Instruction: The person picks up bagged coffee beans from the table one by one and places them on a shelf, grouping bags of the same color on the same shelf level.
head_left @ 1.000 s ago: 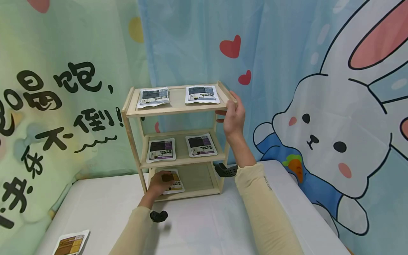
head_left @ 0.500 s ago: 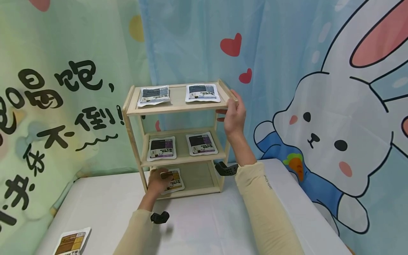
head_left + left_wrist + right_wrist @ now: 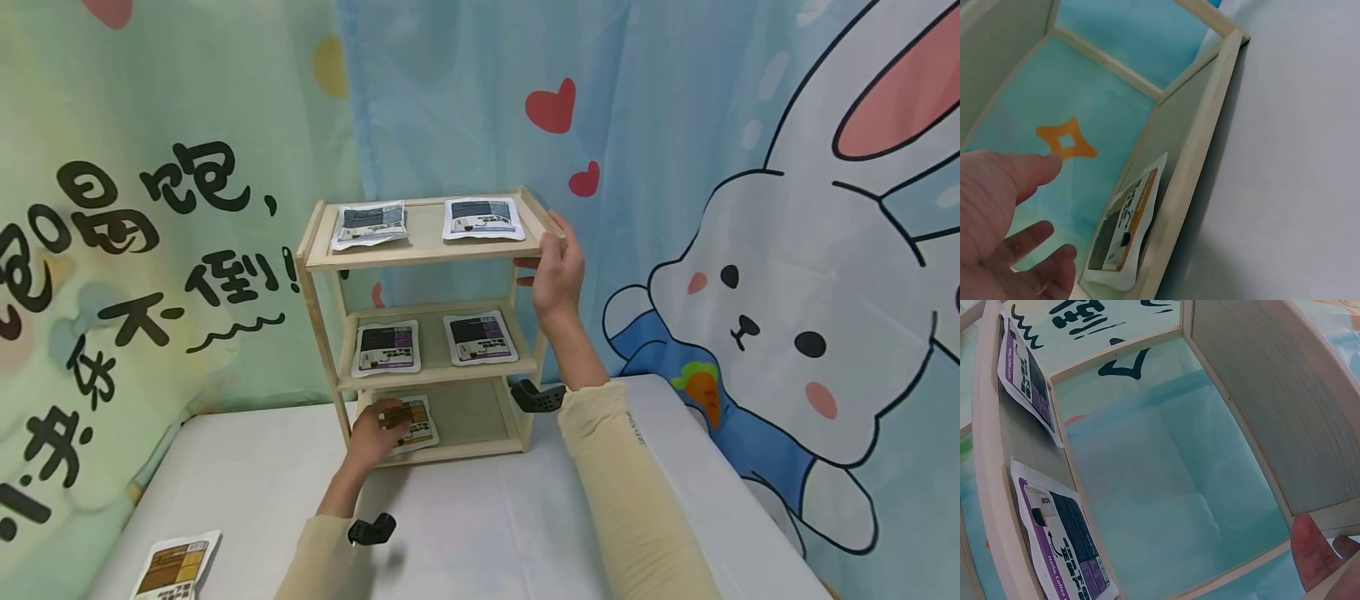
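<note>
A three-tier wooden shelf (image 3: 423, 260) stands on the white table. On its bottom tier, at the left, lies a white packet with a brown-and-yellow label (image 3: 424, 429). My left hand (image 3: 373, 435) overlaps this packet in the head view. The left wrist view shows its thumb and fingers spread, with a gap between them and the packet (image 3: 1127, 232). With my right hand (image 3: 559, 275) I grip the right end of the top tier, fingers underneath; in the right wrist view a fingertip (image 3: 1311, 547) shows at the board's corner.
Two blue-label packets, left (image 3: 370, 225) and right (image 3: 483, 218), lie on the top tier. Two purple-label packets, left (image 3: 386, 348) and right (image 3: 481, 338), lie on the middle one. Another brown-label packet (image 3: 176, 568) is at the table's front left. A printed curtain (image 3: 450, 100) hangs behind.
My left hand has drawn back slightly from the bottom-tier packet, which stays in place. The right hand keeps its grip on the shelf. The head view has shifted a little.
</note>
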A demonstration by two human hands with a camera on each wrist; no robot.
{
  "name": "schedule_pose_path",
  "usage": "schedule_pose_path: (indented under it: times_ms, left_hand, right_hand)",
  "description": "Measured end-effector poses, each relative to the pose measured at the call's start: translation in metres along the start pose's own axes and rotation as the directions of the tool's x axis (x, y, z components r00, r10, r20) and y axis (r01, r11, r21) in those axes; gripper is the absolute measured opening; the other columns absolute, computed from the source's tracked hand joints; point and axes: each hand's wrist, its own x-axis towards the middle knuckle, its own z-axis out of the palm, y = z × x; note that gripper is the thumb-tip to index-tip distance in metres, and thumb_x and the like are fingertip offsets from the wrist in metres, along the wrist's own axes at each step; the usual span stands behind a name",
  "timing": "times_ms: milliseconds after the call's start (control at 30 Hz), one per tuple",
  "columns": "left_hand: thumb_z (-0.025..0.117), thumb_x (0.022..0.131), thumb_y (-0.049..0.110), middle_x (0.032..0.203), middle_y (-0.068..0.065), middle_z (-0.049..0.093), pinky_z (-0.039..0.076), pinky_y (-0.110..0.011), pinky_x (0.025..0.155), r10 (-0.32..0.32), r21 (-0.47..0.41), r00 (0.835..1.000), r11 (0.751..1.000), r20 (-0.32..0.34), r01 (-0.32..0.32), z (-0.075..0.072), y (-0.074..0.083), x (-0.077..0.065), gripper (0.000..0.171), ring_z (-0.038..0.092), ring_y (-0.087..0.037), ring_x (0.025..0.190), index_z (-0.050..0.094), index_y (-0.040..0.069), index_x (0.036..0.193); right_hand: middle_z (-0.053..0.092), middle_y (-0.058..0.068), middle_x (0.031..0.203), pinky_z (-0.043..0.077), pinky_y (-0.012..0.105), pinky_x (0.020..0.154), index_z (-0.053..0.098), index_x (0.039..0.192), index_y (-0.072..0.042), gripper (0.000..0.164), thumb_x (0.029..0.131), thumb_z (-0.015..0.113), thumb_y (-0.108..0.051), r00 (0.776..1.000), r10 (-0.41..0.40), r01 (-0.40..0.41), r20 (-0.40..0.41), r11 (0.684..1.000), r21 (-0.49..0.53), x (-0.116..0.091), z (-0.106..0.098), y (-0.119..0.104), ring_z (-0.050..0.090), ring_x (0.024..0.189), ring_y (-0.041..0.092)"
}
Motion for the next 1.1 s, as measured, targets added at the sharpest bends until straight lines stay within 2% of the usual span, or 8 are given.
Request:
schedule_pose_path:
  times_ms: [233,333,400,567,800,933,1033,1100]
  left_hand:
    - [0.070,0.087,0.006,0.117,-0.026,0.061,0.050,-0.047,0.084,0.029,-0.029,0.999,0.999,0.031,-0.028,-0.009,-0.002,-0.016,0.037,0.060,-0.040,0.105,0.062,-0.007,0.120]
    - [0.071,0.086,0.004,0.114,-0.023,0.063,0.053,-0.043,0.080,0.035,-0.050,0.999,0.998,0.038,-0.033,-0.016,-0.006,-0.026,0.034,0.063,-0.037,0.099,0.064,-0.006,0.117]
    - [0.071,0.085,0.002,0.111,-0.022,0.064,0.053,-0.041,0.080,0.054,-0.053,0.998,0.997,0.040,-0.051,-0.021,-0.009,-0.032,0.032,0.064,-0.035,0.098,0.065,-0.006,0.115]
    - [0.071,0.085,0.000,0.105,-0.019,0.066,0.053,-0.041,0.079,0.050,-0.048,0.998,0.998,0.037,-0.049,-0.035,-0.016,-0.051,0.030,0.065,-0.032,0.094,0.065,-0.005,0.113]
    - [0.071,0.083,-0.003,0.103,-0.016,0.067,0.053,-0.037,0.079,-0.021,-0.023,0.999,1.000,0.036,0.022,-0.048,-0.033,-0.079,0.027,0.065,-0.027,0.092,0.067,-0.003,0.110]
    - [0.072,0.083,-0.001,0.100,-0.010,0.068,0.053,-0.036,0.078,-0.070,0.014,0.997,0.998,0.039,0.069,-0.058,-0.041,-0.092,0.026,0.065,-0.024,0.091,0.068,0.000,0.109]
    - [0.073,0.083,-0.001,0.100,-0.009,0.068,0.053,-0.036,0.078,-0.097,0.022,0.995,0.995,0.017,0.096,-0.069,-0.045,-0.102,0.026,0.066,-0.024,0.090,0.069,0.001,0.109]
    - [0.073,0.084,0.000,0.102,-0.010,0.068,0.052,-0.036,0.078,-0.119,0.013,0.993,0.993,0.003,0.119,-0.076,-0.047,-0.111,0.026,0.066,-0.024,0.091,0.068,0.000,0.109]
  right_hand:
    - [0.058,0.015,0.122,0.051,0.024,0.056,0.042,0.147,-0.018,0.051,0.099,0.032,-0.030,1.000,0.024,-0.024,-0.001,1.000,-0.018,0.002,0.000,0.000,0.066,0.083,0.034]
    - [0.058,0.015,0.122,0.051,0.025,0.057,0.041,0.148,-0.018,0.051,0.099,0.032,-0.030,1.000,0.021,-0.021,0.004,1.000,-0.014,0.002,0.001,-0.001,0.065,0.085,0.037]
    - [0.058,0.016,0.122,0.050,0.025,0.056,0.041,0.148,-0.016,0.052,0.099,0.031,-0.029,1.000,0.013,-0.013,0.006,1.000,-0.007,0.002,0.002,-0.001,0.064,0.085,0.038]
    - [0.057,0.018,0.121,0.050,0.027,0.055,0.040,0.148,-0.012,0.052,0.099,0.032,-0.027,1.000,0.002,-0.002,0.011,1.000,0.008,0.002,0.004,0.000,0.063,0.086,0.042]
    - [0.057,0.016,0.122,0.052,0.027,0.058,0.042,0.148,-0.017,0.050,0.100,0.032,-0.029,0.999,0.029,-0.030,-0.012,0.999,-0.021,0.001,-0.001,0.000,0.063,0.086,0.041]
    - [0.058,0.015,0.121,0.051,0.025,0.057,0.042,0.147,-0.016,0.051,0.100,0.032,-0.028,1.000,0.016,-0.017,-0.020,1.000,-0.025,0.003,-0.006,-0.001,0.065,0.081,0.033]
    - [0.058,0.015,0.122,0.051,0.024,0.057,0.042,0.147,-0.017,0.051,0.099,0.031,-0.028,1.000,0.012,-0.012,-0.010,1.000,-0.020,0.003,-0.006,-0.001,0.065,0.078,0.026]
    - [0.057,0.015,0.122,0.050,0.024,0.056,0.042,0.147,-0.018,0.051,0.099,0.032,-0.029,1.000,0.018,-0.018,-0.014,1.000,-0.019,0.003,-0.007,0.000,0.065,0.078,0.028]
